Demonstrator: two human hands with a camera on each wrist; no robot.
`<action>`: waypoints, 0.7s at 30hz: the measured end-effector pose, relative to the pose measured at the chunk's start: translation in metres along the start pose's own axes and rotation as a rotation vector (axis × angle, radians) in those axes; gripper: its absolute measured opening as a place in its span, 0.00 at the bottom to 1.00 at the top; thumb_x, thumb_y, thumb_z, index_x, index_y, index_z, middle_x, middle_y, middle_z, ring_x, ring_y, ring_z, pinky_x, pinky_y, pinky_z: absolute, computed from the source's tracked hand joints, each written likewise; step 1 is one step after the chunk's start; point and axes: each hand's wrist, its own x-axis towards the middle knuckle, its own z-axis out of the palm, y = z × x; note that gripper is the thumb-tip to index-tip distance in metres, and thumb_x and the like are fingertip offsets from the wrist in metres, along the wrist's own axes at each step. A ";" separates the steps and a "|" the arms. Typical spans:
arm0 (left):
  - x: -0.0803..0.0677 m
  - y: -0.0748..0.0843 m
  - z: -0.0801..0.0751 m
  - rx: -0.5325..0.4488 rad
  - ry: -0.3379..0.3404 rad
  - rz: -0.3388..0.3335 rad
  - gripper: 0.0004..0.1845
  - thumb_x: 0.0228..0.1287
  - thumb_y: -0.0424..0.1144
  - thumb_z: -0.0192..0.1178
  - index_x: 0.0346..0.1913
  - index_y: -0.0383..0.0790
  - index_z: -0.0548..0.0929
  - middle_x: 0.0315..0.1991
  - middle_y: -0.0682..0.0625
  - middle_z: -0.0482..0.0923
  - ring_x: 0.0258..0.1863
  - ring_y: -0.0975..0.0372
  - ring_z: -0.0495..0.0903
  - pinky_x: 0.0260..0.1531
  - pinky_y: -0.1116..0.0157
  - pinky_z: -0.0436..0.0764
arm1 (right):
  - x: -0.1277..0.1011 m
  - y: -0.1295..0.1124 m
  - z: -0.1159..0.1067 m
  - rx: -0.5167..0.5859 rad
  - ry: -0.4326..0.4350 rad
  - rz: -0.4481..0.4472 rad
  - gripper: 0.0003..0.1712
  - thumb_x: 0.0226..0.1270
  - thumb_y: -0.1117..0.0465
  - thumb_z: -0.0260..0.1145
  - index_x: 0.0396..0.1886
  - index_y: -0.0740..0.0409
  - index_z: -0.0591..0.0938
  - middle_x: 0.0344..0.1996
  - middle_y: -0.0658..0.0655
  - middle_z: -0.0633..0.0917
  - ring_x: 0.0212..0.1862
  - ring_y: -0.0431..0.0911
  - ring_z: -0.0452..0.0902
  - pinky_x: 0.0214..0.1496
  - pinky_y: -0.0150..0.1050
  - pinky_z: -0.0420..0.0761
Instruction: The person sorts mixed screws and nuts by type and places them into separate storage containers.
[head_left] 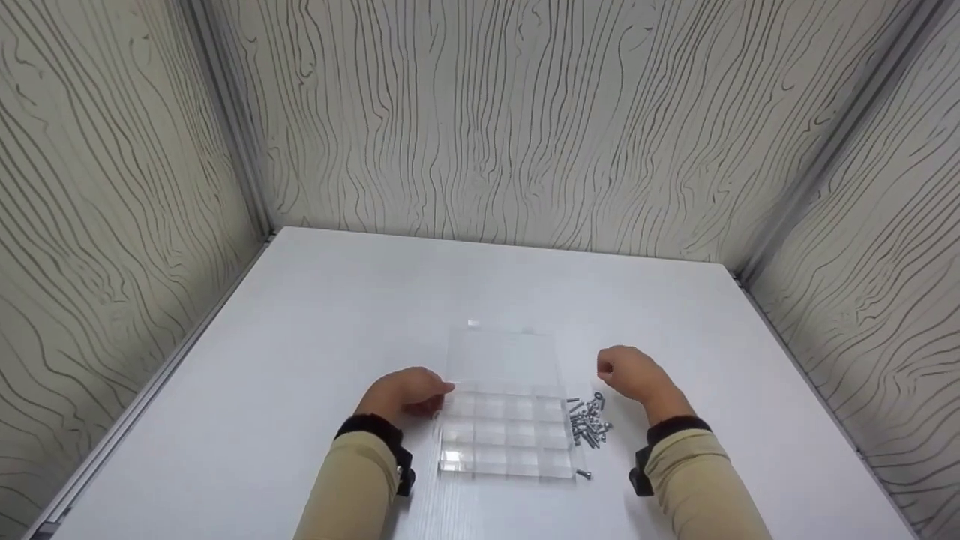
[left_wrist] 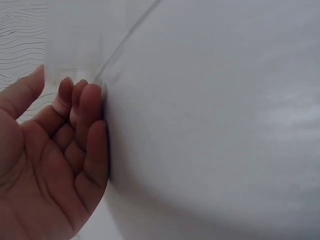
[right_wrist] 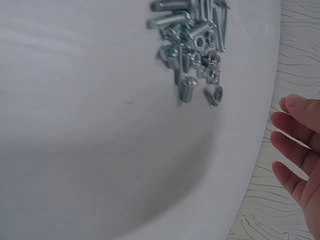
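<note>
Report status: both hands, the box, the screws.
Left hand open, fingertips against the clear compartment box, lid open. Right hand loosely curled, holding nothing, above the table. Screw pile loose right of the box. Nothing in the way.

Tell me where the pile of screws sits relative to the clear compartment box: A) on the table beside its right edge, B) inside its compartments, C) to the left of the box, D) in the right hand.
A: the screws lie in a heap on the table just off the right edge of the clear compartment box, whose compartments look empty; the right hand holds nothing.

Clear glossy plastic compartment box (head_left: 504,439), shiny silver metal screws (head_left: 589,424), smooth matt white table (head_left: 337,315), wood-grain patterned walls (head_left: 525,112)
</note>
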 end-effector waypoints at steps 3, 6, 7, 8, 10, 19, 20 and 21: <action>0.000 0.000 0.000 -0.002 -0.001 -0.019 0.21 0.60 0.52 0.48 0.24 0.37 0.78 0.17 0.50 0.71 0.17 0.61 0.68 0.22 0.65 0.69 | 0.000 -0.007 0.011 0.036 -0.025 0.008 0.07 0.52 0.64 0.63 0.21 0.50 0.74 0.19 0.47 0.73 0.25 0.42 0.68 0.29 0.37 0.70; 0.002 0.000 0.000 -0.014 0.004 -0.043 0.21 0.59 0.53 0.49 0.24 0.38 0.79 0.17 0.50 0.71 0.17 0.61 0.68 0.22 0.65 0.68 | -0.001 -0.013 0.020 0.052 -0.072 0.009 0.07 0.50 0.66 0.62 0.21 0.51 0.75 0.19 0.47 0.72 0.25 0.42 0.68 0.29 0.36 0.70; 0.002 0.000 0.001 -0.019 0.005 -0.048 0.21 0.59 0.53 0.49 0.25 0.38 0.79 0.18 0.50 0.72 0.17 0.61 0.68 0.22 0.65 0.68 | -0.002 -0.015 0.022 0.042 -0.090 0.007 0.06 0.50 0.66 0.62 0.21 0.50 0.76 0.19 0.46 0.72 0.25 0.42 0.68 0.29 0.36 0.70; 0.003 0.001 0.001 -0.022 0.006 -0.051 0.21 0.59 0.53 0.49 0.25 0.38 0.79 0.18 0.50 0.73 0.18 0.61 0.69 0.22 0.65 0.68 | -0.002 -0.016 0.024 0.030 -0.103 -0.001 0.06 0.50 0.66 0.62 0.21 0.50 0.76 0.19 0.46 0.72 0.25 0.41 0.68 0.30 0.36 0.71; 0.004 0.000 0.001 -0.029 0.007 -0.057 0.20 0.58 0.53 0.50 0.26 0.39 0.80 0.20 0.49 0.74 0.19 0.61 0.70 0.23 0.65 0.69 | -0.003 -0.019 0.028 -0.002 -0.125 -0.016 0.06 0.50 0.66 0.63 0.21 0.50 0.77 0.19 0.46 0.72 0.26 0.41 0.68 0.31 0.37 0.71; 0.004 0.001 -0.001 -0.072 0.003 -0.068 0.20 0.57 0.53 0.52 0.28 0.38 0.80 0.23 0.46 0.77 0.21 0.59 0.74 0.25 0.64 0.71 | -0.001 -0.027 0.036 -0.129 -0.107 -0.101 0.09 0.47 0.64 0.65 0.17 0.48 0.75 0.16 0.44 0.71 0.23 0.40 0.67 0.30 0.36 0.71; 0.004 0.001 -0.001 -0.073 0.001 -0.067 0.20 0.57 0.53 0.52 0.28 0.37 0.80 0.23 0.46 0.78 0.22 0.58 0.74 0.24 0.64 0.71 | -0.001 -0.027 0.037 -0.138 -0.105 -0.105 0.09 0.47 0.65 0.65 0.16 0.48 0.75 0.16 0.44 0.71 0.23 0.40 0.67 0.30 0.36 0.71; 0.004 0.001 -0.001 -0.069 -0.003 -0.064 0.20 0.57 0.53 0.52 0.28 0.37 0.80 0.23 0.46 0.78 0.22 0.59 0.75 0.24 0.64 0.72 | 0.000 -0.027 0.037 -0.150 -0.106 -0.106 0.10 0.47 0.65 0.65 0.16 0.48 0.74 0.16 0.44 0.70 0.23 0.40 0.67 0.30 0.36 0.71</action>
